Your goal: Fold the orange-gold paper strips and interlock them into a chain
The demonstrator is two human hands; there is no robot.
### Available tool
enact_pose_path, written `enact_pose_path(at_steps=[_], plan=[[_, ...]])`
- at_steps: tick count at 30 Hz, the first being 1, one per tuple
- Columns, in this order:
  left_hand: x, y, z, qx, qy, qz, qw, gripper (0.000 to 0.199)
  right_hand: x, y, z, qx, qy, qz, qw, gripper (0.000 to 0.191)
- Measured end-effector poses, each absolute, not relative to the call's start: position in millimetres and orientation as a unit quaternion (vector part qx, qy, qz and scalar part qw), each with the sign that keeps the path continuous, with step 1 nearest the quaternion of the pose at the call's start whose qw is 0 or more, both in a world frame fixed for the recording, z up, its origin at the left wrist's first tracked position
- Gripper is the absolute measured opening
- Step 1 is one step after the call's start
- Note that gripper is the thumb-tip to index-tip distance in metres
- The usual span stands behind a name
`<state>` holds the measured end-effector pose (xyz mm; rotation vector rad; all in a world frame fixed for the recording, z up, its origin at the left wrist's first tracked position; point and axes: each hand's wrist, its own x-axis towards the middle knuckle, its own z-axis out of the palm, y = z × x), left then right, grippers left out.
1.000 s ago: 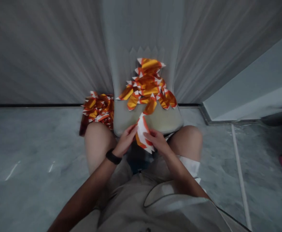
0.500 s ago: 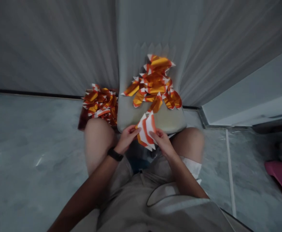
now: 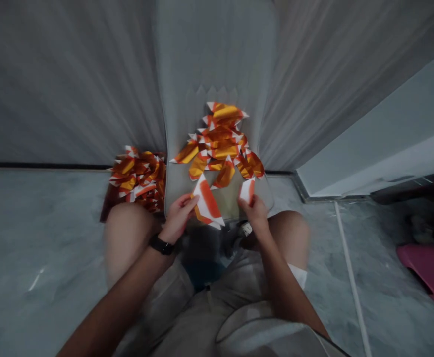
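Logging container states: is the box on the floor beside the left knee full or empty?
Full, as far as shows: gold-and-orange pieces are heaped in the box, hiding its bottom; how deep they go cannot be told.

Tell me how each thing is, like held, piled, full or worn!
Smooth grey chair: upright
Pointed white-orange paper: held in left hand
Second white-orange paper: held in right hand, partly hidden
Shiny gold-orange paper pieces: piled on the chair
Dark red box: open, heaped with similar pieces
Black wristband: worn
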<state>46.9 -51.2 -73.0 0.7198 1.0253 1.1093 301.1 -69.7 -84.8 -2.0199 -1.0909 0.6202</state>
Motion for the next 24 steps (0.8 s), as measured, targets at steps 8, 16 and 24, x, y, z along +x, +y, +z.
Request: enact_pose_path(at_steps=[8, 16, 24], plan=[[60.4, -41.1, -86.7, 0.345, 0.444, 0.462, 0.686, 0.046, 242.1, -93.5, -69.1, -0.644, -0.471, 0.383, 0.465, 0.062], [64.3, -53.1, -86.8, 0.363, 0.450, 0.444, 0.684, 0.042, 231.0, -98.0, -72.1, -0.606, -0.384, 0.488, 0.497, 0.041], [51.7, -57.8, -86.3, 0.319, 0.478, 0.483, 0.661, 0.038, 235.5, -112.5, -48.3, -0.654, -0.343, 0.394, 0.547, 0.042]])
